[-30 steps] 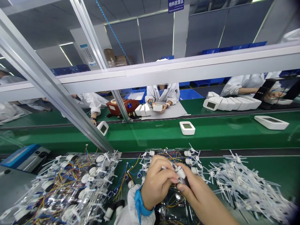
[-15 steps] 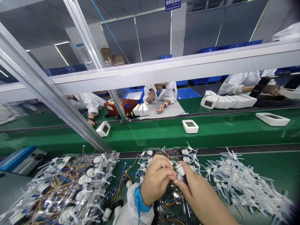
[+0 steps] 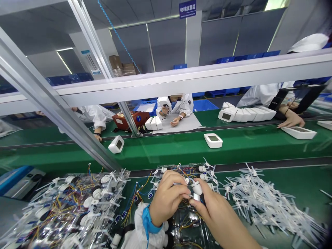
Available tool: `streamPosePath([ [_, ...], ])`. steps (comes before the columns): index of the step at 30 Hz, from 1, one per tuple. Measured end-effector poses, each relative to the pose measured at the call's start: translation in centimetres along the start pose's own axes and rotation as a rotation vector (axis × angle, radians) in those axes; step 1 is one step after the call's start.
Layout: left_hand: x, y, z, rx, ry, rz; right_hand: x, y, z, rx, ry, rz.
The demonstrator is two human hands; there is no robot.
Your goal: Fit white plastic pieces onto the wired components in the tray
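White plastic part (image 3: pixel 196 188): light, small, smooth, likely slippery; take by body. Pinched in closed fingers of left hand (image 3: pixel 167 197) and right hand (image 3: pixel 220 219), above tangled wires (image 3: pixel 188 170)

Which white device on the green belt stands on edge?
The leftmost white plastic device, tilted up on its edge; the others lie flat.

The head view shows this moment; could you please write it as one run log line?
left hand: pinching white cylindrical part | right hand: pinching same part | beside: loose white plastic ties | nearby: wired white parts
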State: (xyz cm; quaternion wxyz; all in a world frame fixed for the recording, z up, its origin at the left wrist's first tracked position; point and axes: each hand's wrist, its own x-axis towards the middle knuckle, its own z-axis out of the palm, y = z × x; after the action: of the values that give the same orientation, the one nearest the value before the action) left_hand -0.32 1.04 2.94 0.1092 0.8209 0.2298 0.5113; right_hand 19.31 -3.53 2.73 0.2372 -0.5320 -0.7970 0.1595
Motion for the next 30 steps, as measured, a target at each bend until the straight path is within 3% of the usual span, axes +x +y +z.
streamPosePath([
  [10, -0.1, 0.0, 1.2, -0.006, 0.052, -0.010, 0.1, 0.1, -0.3, -0.098, -0.046, 0.053],
  [15, -0.2, -0.1, 1.1, 0.012, 0.005, 0.012, 0.2, 0.0, -0.1, -0.139, -0.052, 0.074],
  [20, 0.1, 0.5, -0.1, 0.089, -0.035, 0.013, 0.3, -0.7, -0.6, -0.059, -0.035, 0.026],
  [26, 0.9, 3.0, -2.3, 0.272, -0.080, 0.061, 0.0, -0.6, -3.0, 0.230, 0.047, 0.030],
  [28, 0.3, 4.4, -1.8, 0.126, -0.086, -0.015, -0.3, 0.1, -3.7, 0.238, 0.140, 0.070],
  [30, -0.5, 6.0, -0.3, -0.167, 0.009, -0.262, -0.6, 0.5, -4.2, 0.219, 0.232, 0.092],
])
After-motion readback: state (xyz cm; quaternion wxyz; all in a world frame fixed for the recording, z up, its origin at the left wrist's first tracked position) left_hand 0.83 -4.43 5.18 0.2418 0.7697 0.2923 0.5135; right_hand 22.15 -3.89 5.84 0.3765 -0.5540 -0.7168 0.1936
